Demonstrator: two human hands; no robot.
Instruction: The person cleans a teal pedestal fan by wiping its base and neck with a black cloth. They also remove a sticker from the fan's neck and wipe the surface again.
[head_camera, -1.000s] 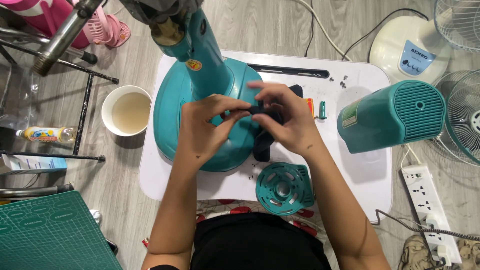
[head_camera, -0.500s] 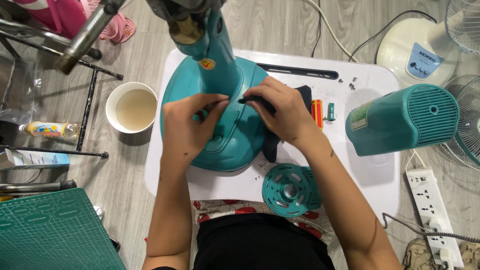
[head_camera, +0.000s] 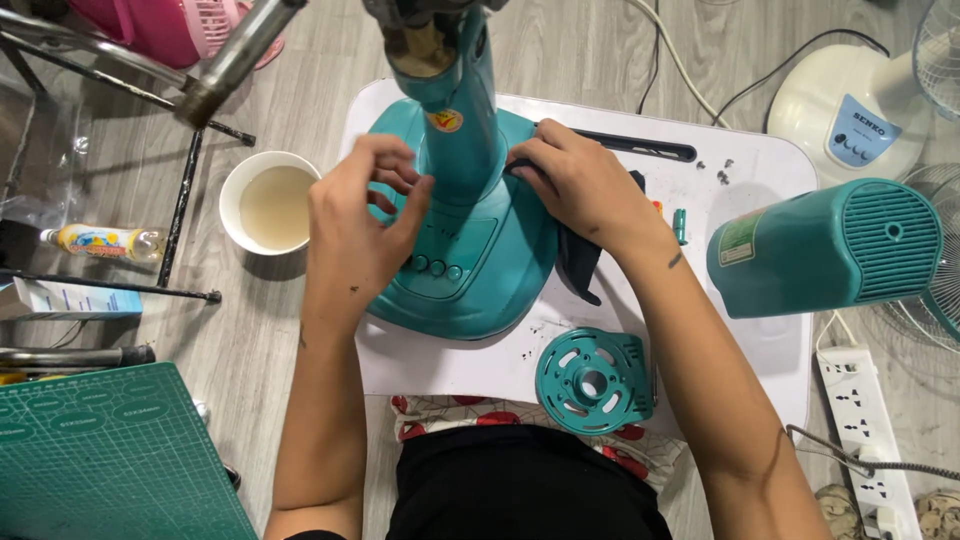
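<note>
Head-camera view, looking down: a white tabletop (head_camera: 770, 180) sits low over a grey wood-look floor, and on it stands a teal fan base (head_camera: 470, 270) with its column (head_camera: 455, 110) rising toward the lens. To the right lies a teal motor housing (head_camera: 825, 245) on its side, vented end facing right. At lower left a green cutting mat (head_camera: 110, 460) covers the floor. A person's left hand (head_camera: 355, 225) rests on the left slope of the base, fingers curled and loosely spread beside the column, thumb touching the base near its row of round buttons (head_camera: 437, 266); it grips nothing that can be seen. The right hand (head_camera: 580, 185) presses a dark cloth (head_camera: 580, 260) against the right side of the column, fingers closed over the cloth's upper edge while the rest hangs down the base. A white cup (head_camera: 270, 200) of pale liquid stands left of the table. A round teal motor cover (head_camera: 592, 380) lies near the table's front edge. A white power strip (head_camera: 860, 420) lies at right.
</note>
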